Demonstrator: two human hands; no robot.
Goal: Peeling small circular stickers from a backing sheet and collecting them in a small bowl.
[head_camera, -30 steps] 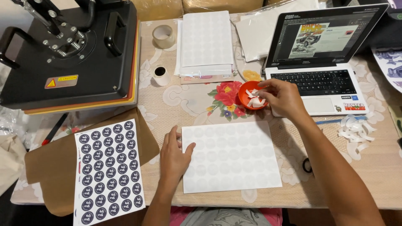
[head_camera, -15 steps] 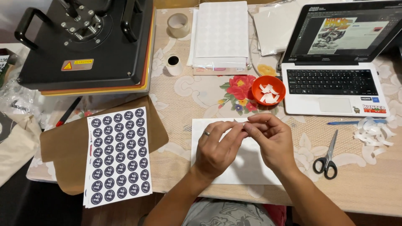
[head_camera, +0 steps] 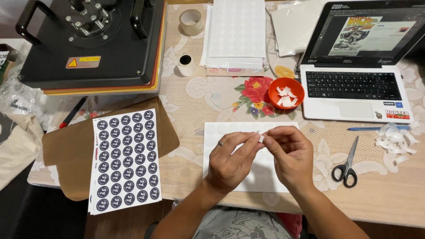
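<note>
Here both hands meet over the white circle sheet (head_camera: 254, 172) on the table (head_camera: 203, 102): left hand (head_camera: 230, 161) and right hand (head_camera: 290, 155) each pinch a small white tape piece (head_camera: 261, 138), fingertips together as if peeling it; orange bowl (head_camera: 286, 93) of pieces near.

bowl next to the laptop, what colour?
Orange-red bowl, holding small white pieces. Clearest in the head view, just left of the laptop.
</note>
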